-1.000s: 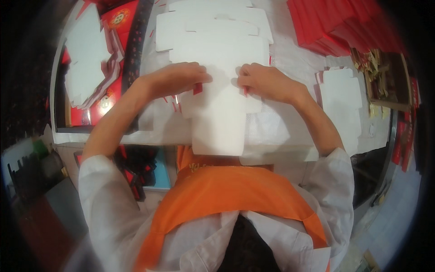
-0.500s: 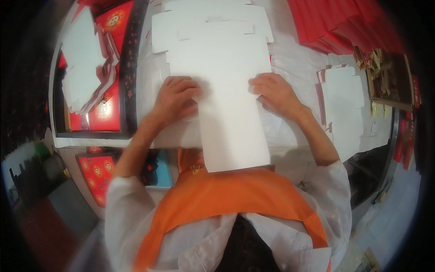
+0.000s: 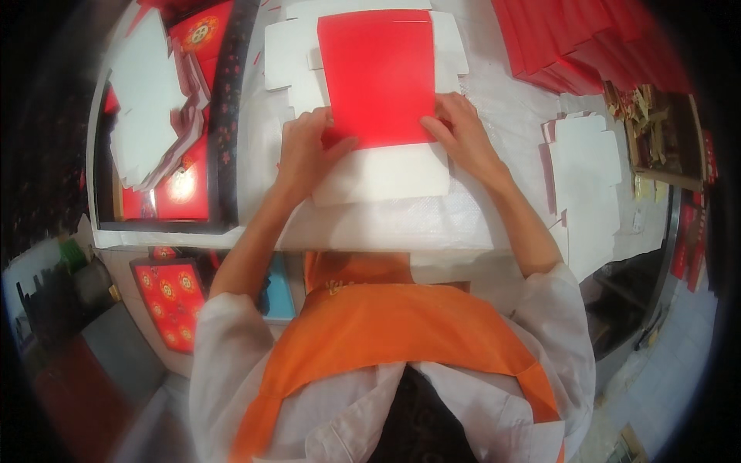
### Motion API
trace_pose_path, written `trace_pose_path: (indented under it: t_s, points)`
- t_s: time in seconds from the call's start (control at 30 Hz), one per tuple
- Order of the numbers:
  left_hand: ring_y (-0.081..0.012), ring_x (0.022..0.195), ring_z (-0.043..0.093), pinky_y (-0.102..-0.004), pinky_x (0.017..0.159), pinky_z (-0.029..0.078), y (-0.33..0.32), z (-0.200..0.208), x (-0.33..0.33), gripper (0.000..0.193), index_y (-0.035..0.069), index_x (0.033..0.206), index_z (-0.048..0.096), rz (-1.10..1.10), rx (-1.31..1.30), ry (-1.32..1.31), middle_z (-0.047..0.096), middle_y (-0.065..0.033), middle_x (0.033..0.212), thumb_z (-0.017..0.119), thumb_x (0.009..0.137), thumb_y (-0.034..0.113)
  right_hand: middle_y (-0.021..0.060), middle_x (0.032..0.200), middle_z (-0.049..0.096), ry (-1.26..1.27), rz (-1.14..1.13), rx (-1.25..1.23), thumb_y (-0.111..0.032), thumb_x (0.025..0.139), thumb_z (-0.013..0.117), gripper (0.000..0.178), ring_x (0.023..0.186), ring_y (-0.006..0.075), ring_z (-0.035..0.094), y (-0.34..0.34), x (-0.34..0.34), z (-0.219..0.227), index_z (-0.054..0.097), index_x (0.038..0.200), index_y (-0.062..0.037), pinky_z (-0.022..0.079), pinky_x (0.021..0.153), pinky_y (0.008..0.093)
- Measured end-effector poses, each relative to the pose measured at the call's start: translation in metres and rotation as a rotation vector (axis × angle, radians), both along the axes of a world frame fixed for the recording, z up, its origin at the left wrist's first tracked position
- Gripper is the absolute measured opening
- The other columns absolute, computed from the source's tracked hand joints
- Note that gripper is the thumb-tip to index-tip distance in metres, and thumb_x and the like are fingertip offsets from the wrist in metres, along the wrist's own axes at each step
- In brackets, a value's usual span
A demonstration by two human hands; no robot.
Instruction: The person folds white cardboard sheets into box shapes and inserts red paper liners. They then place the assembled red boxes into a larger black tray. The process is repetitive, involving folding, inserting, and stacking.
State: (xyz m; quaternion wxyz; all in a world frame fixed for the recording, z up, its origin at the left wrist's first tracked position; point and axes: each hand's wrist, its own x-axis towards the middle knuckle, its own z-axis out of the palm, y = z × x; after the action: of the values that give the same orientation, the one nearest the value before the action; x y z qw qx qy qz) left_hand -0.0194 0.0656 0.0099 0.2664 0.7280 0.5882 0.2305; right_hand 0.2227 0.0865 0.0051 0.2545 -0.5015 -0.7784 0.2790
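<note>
A flat cardboard box blank (image 3: pixel 380 85) lies before me, white inside and red outside. Its near panel is folded over so the red side faces up, with a white strip (image 3: pixel 386 174) showing in front of the red. My left hand (image 3: pixel 312 148) grips the left edge near the fold, the thumb lying on top of the red. At the right edge, my right hand (image 3: pixel 461 133) holds the same piece, thumb pressed on the red corner and fingers around the side. More white blanks (image 3: pixel 282 58) lie beneath it, partly hidden.
On the left, a dark-rimmed tray (image 3: pixel 224 139) bears white blanks (image 3: pixel 143 100) and red printed pieces. Red folded boxes (image 3: pixel 579 46) are piled at the far right. White blanks (image 3: pixel 583 177) and a box of scraps (image 3: pixel 664 135) stand on the right.
The long white panel that hung toward me past the table edge is now folded up and away, showing its red side. Both hands have moved with it along its edges.
</note>
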Motion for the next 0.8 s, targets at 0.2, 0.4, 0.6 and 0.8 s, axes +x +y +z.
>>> trace_pose_path:
  t_s: [0.2, 0.4, 0.6, 0.8]
  points:
    - [-0.0225, 0.098, 0.053, -0.0358, 0.087, 0.037, -0.039, -0.019, -0.013, 0.024, 0.009, 0.09, 0.063, -0.266, 0.663, 0.008, 0.061, -0.0063, 0.099, 0.064, 0.066, 0.011, 0.0057, 0.095, 0.058, -0.002, 0.132, 0.506, -0.003, 0.066, 0.062, 0.022, 0.097, 0.0253, 0.051, -0.039, 0.017, -0.011, 0.057, 0.087, -0.0063, 0.035, 0.091, 0.0405]
    - [-0.0232, 0.09, 0.055, -0.0354, 0.077, 0.041, -0.06, -0.033, -0.007, 0.022, 0.007, 0.088, 0.06, -0.31, 0.664, 0.12, 0.059, -0.0045, 0.093, 0.06, 0.066, 0.005, 0.0045, 0.093, 0.057, -0.094, 0.23, 0.586, -0.002, 0.062, 0.063, 0.029, 0.088, 0.0238, 0.053, -0.066, 0.011, -0.015, 0.057, 0.089, -0.0067, 0.041, 0.082, 0.0397]
    - [-0.022, 0.085, 0.055, -0.0334, 0.075, 0.039, -0.059, -0.028, -0.013, 0.032, 0.006, 0.094, 0.06, -0.246, 0.435, -0.048, 0.06, -0.006, 0.09, 0.067, 0.064, 0.009, 0.0109, 0.086, 0.059, -0.032, 0.074, 0.136, -0.011, 0.073, 0.064, 0.031, 0.084, 0.0268, 0.054, -0.059, 0.01, -0.006, 0.054, 0.1, -0.0019, 0.042, 0.076, 0.0363]
    - [-0.0252, 0.089, 0.055, -0.0358, 0.086, 0.037, -0.034, 0.003, 0.015, 0.05, 0.002, 0.114, 0.05, 0.133, -0.168, -0.067, 0.064, -0.0112, 0.088, 0.072, 0.071, 0.015, 0.0172, 0.072, 0.06, 0.086, -0.104, -0.257, -0.015, 0.082, 0.059, 0.034, 0.064, 0.0305, 0.055, -0.038, -0.01, 0.012, 0.046, 0.109, 0.0022, 0.043, 0.061, 0.0359]
